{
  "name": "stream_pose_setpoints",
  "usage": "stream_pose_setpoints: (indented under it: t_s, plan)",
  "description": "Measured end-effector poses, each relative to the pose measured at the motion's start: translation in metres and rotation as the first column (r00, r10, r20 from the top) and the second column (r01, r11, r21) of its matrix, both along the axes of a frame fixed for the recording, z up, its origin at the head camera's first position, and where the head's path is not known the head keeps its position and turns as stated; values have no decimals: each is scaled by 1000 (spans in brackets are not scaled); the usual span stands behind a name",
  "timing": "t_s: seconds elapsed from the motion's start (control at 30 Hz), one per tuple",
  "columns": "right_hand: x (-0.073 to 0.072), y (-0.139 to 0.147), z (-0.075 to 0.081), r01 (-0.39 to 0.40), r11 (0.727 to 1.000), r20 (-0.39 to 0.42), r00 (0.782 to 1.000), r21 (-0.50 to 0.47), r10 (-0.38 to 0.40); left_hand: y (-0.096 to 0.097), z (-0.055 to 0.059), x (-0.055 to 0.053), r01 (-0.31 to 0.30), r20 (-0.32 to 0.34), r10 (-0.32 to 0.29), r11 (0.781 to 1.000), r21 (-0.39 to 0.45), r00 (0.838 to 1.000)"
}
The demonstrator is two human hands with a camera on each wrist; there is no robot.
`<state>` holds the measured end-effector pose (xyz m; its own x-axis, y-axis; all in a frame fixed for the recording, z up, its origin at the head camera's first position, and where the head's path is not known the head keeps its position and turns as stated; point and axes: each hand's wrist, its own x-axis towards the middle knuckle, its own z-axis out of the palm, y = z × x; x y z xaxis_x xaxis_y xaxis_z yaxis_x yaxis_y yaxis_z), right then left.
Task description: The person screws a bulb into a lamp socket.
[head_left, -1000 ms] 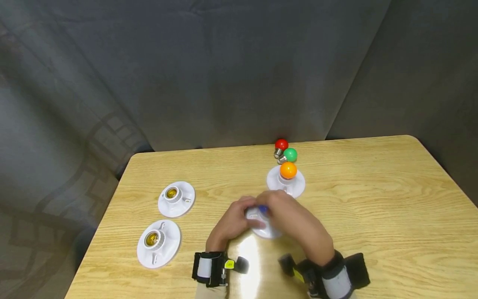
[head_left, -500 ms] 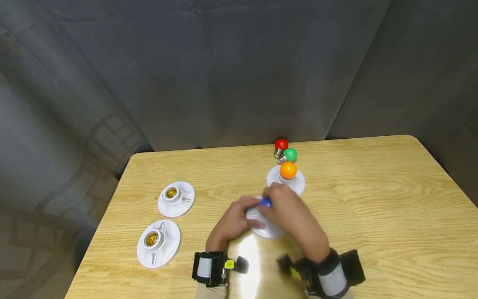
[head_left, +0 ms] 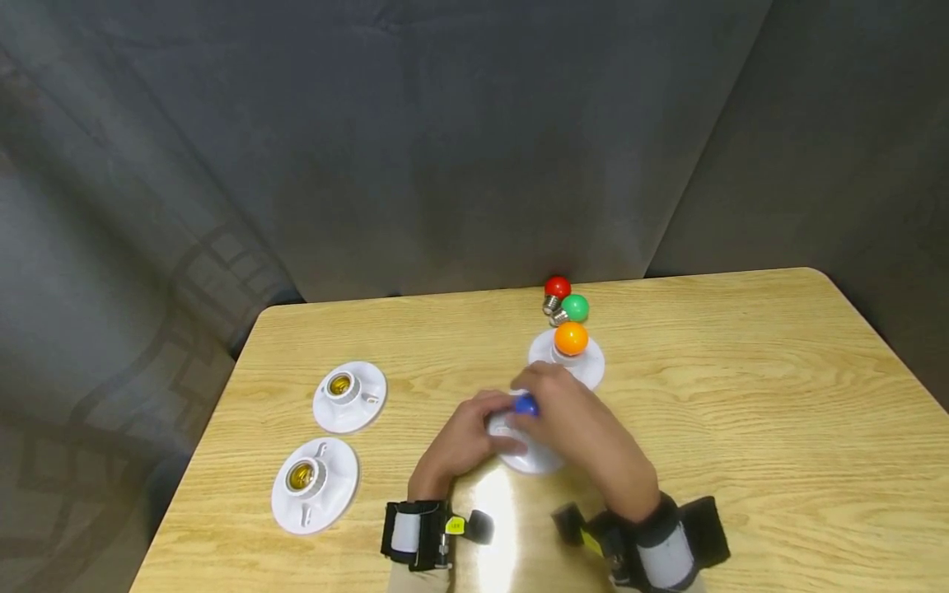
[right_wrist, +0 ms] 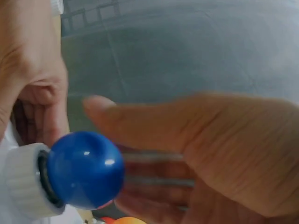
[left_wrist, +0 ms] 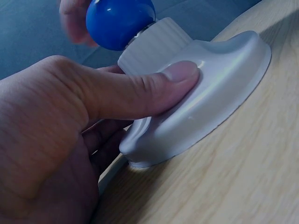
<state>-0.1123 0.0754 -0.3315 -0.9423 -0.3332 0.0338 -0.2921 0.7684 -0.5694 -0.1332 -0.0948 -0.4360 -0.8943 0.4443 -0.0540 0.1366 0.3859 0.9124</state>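
Note:
A white lamp holder [left_wrist: 205,107] lies on the wooden table, and my left hand [head_left: 463,436] grips its base. In the left wrist view the left thumb presses on top of the base while the other fingers go round its side. A blue light bulb [right_wrist: 86,170] sits in the socket, with a narrow strip of metal screw visible at the collar. My right hand [head_left: 574,416] is around the bulb. In the right wrist view its thumb and fingers are extended, blurred and spread, with a gap between thumb and bulb.
Behind the hands stands another lamp holder [head_left: 589,368] with an orange bulb [head_left: 571,338] in it. A green bulb [head_left: 575,308] and a red bulb [head_left: 558,288] lie farther back. Two lamp holders with bare brass sockets, a far one [head_left: 371,394] and a near one [head_left: 339,486], are at left.
My right hand has shifted slightly about the blue bulb, its fingers loosening, and more of the bulb shows. The left hand keeps its grip on the lamp holder.

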Motion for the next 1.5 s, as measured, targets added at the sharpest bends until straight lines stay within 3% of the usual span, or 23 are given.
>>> stream_pose_setpoints:
  t_s: [0.1,0.4,0.77,0.87,0.97,1.07,1.2,1.37,1.5]
  plan:
    - [1,1,3,-48,999,33,998,-9,48,1,2,-1,0,-19,0,1000,-9,1000]
    - [0,1,8,-3,1000,37,999,-22,4,2,11,-3,7,-41,-8,999,-31,999]
    - [-4,1,6,-102,993,39,994,-55,105,-7,12,-4,-9,-48,8,1000,-17,999]
    - [-4,5,7,-118,991,-17,993,-67,117,-9,9,-3,-23,-51,22,999,-24,998]
    - [-8,17,11,-100,990,-123,988,-95,88,-10,6,-3,-25,-49,24,1000,-20,999]
    - [-22,36,20,-64,992,-201,979,-112,41,-12,4,-3,-44,-41,43,999,-11,998]
    - [-63,67,32,-99,993,-232,969,-66,81,-20,2,-3,-115,-50,114,993,-19,992]
    - [-117,99,25,-152,988,-152,976,41,156,-25,1,-3,-165,-88,161,986,-34,983]
    - [-146,108,14,-157,985,-58,985,68,161,-23,1,-3,-210,-130,201,976,-61,971]
